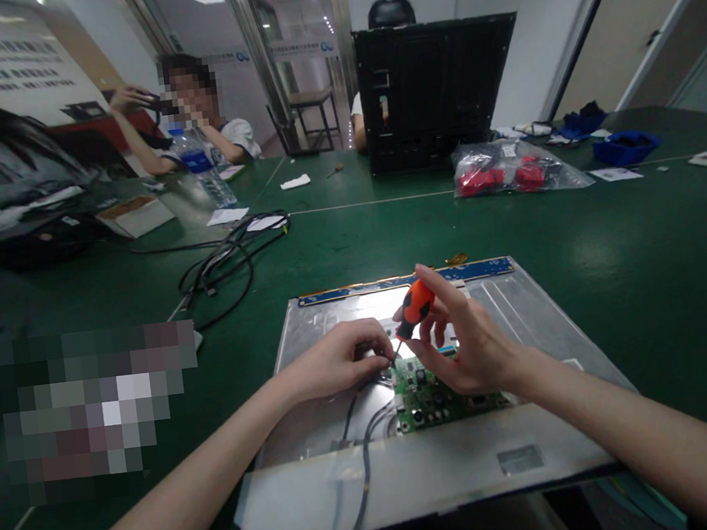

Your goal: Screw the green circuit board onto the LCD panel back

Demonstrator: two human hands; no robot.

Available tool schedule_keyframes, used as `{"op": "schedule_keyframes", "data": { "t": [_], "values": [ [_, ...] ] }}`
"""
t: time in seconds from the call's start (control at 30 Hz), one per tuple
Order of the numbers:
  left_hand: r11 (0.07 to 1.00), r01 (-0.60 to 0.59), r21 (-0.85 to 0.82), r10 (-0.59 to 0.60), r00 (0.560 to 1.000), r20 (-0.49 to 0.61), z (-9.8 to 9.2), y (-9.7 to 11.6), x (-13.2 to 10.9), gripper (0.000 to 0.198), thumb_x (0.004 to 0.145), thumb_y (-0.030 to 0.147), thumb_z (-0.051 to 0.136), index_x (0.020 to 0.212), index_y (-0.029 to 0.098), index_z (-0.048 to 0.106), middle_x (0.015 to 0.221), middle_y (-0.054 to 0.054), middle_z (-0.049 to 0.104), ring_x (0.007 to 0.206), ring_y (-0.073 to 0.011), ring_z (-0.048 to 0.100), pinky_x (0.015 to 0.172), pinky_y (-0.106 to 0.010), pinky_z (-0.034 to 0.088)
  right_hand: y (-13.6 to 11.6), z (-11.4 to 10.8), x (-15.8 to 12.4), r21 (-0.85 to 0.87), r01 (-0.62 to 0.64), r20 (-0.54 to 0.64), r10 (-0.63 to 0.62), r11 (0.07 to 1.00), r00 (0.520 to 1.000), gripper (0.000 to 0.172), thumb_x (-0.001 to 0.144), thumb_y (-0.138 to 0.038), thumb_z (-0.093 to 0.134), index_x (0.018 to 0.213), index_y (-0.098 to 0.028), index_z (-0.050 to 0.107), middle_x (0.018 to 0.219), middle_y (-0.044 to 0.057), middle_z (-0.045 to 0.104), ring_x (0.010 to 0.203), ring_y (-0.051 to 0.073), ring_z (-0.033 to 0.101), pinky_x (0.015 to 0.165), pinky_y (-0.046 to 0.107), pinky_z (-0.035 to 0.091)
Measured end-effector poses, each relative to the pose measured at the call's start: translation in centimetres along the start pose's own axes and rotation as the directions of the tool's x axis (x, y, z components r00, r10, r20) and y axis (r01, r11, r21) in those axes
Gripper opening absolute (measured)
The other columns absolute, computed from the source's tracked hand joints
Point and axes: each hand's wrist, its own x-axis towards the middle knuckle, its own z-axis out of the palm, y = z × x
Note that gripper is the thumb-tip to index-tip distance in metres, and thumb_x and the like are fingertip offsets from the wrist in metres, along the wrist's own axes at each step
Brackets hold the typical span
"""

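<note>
An orange-and-black screwdriver (417,302) is held in my right hand (464,339), with its shaft slanting down to the left. Its tip meets the upper left corner of a green circuit board (423,397). Beside that tip, the curled fingers of my left hand (344,355) pinch together; whatever lies between them is hidden. Under the board is a flat silver metal panel (498,299), with a narrow blue circuit strip (357,292) along its far edge. Dark cables (366,459) run from the board's left side over the panel's near edge.
A large black monitor casing (436,94) stands upright ahead. Right of it lies a plastic bag with red items (515,172). Looped black cables (225,258), a water bottle (206,175) and an open box (136,217) occupy the left. Across the green table (350,235), a person (205,141) raises a dark device.
</note>
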Motion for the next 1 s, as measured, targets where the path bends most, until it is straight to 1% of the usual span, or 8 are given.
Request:
{"op": "schedule_keyframes", "data": {
  "t": [0.1, 0.27, 0.43, 0.53, 0.7, 0.8, 0.87, 1.0],
  "values": [
    [1.0, -0.006, -0.003, 0.006, 1.0, 0.0, -0.04, 0.03, 0.01, 0.007, 0.089, 0.024, 0.065, 0.091, 0.02, 0.07, 0.091, -0.003, 0.07, 0.084, -0.0202, 0.06, 0.077, -0.032, 0.047, -0.05, -0.02, -0.01, -0.001, -0.014, 0.002, 0.014, 1.0, 1.0, 0.089, 0.094, -0.009, 0.055, 0.168, -0.029, 0.01, 0.095, 0.004, 0.071, 0.057, 0.012, 0.063, 0.044, 0.023, 0.05],
    [1.0, -0.018, -0.007, 0.018, 1.0, -0.001, -0.08, 0.19, 0.0, 0.007, 0.089, 0.024, 0.065, 0.088, 0.019, 0.069, 0.09, -0.003, 0.069, 0.082, -0.0203, 0.06, 0.076, -0.032, 0.046, 0.23, 0.21, -0.08, -0.003, 0.007, -0.025, -0.007, 1.0, 1.0, 0.089, 0.095, -0.011, 0.057, 0.168, -0.03, 0.01, 0.098, 0.004, 0.071, 0.057, 0.012, 0.063, 0.045, 0.022, 0.05],
    [1.0, -0.025, -0.007, 0.025, 1.0, -0.008, -0.03, 0.15, 0.03, 0.005, 0.089, 0.023, 0.065, 0.087, 0.019, 0.069, 0.09, -0.003, 0.068, 0.082, -0.0199, 0.06, 0.074, -0.031, 0.045, 0.46, 0.37, -0.11, -0.021, 0.012, -0.034, -0.013, 1.0, 0.999, 0.084, 0.098, -0.017, 0.061, 0.167, -0.031, 0.013, 0.087, -0.001, 0.067, 0.055, 0.011, 0.061, 0.045, 0.021, 0.049],
    [1.0, -0.024, -0.008, 0.024, 1.0, -0.007, 0.03, 0.02, 0.04, 0.006, 0.089, 0.023, 0.065, 0.088, 0.019, 0.069, 0.089, -0.003, 0.068, 0.081, -0.0197, 0.06, 0.074, -0.03, 0.046, 0.43, 0.34, -0.12, -0.027, 0.013, -0.03, -0.014, 1.0, 0.999, 0.082, 0.099, -0.017, 0.061, 0.166, -0.031, 0.015, 0.091, 0.001, 0.068, 0.055, 0.011, 0.061, 0.045, 0.021, 0.049],
    [1.0, -0.012, -0.003, 0.012, 1.0, -0.005, 0.04, -0.02, 0.0, 0.007, 0.089, 0.023, 0.065, 0.091, 0.019, 0.07, 0.09, -0.003, 0.069, 0.084, -0.0204, 0.061, 0.077, -0.031, 0.046, 0.26, 0.17, -0.17, 0.016, -0.008, -0.001, 0.008, 1.0, 1.0, 0.085, 0.097, -0.013, 0.058, 0.168, -0.028, 0.012, 0.092, 0.003, 0.069, 0.055, 0.012, 0.062, 0.044, 0.021, 0.049],
    [1.0, -0.009, -0.003, 0.009, 1.0, -0.003, -0.01, 0.13, -0.01, 0.006, 0.088, 0.023, 0.065, 0.088, 0.019, 0.07, 0.089, -0.003, 0.069, 0.083, -0.0201, 0.061, 0.076, -0.031, 0.046, 0.21, 0.14, -0.2, 0.036, -0.025, 0.014, 0.024, 0.999, 1.0, 0.087, 0.096, -0.01, 0.056, 0.168, -0.028, 0.01, 0.097, 0.006, 0.071, 0.056, 0.012, 0.064, 0.044, 0.022, 0.051],
    [1.0, -0.01, -0.006, 0.01, 1.0, 0.0, -0.04, 0.23, -0.01, 0.006, 0.089, 0.023, 0.065, 0.086, 0.019, 0.069, 0.088, -0.002, 0.068, 0.081, -0.0194, 0.06, 0.075, -0.031, 0.046, 0.21, 0.17, -0.2, 0.036, -0.037, 0.014, 0.036, 0.999, 0.999, 0.088, 0.096, -0.009, 0.055, 0.168, -0.03, 0.009, 0.097, 0.005, 0.072, 0.056, 0.012, 0.064, 0.044, 0.021, 0.051],
    [1.0, -0.013, -0.008, 0.013, 1.0, -0.009, -0.02, 0.23, -0.01, 0.006, 0.089, 0.022, 0.064, 0.087, 0.019, 0.068, 0.086, -0.001, 0.067, 0.079, -0.0182, 0.059, 0.073, -0.029, 0.044, 0.29, 0.28, -0.22, 0.018, -0.038, -0.01, 0.039, 0.999, 0.999, 0.087, 0.097, -0.011, 0.057, 0.168, -0.032, 0.01, 0.091, 0.002, 0.07, 0.055, 0.012, 0.063, 0.043, 0.021, 0.049]
  ]
}}
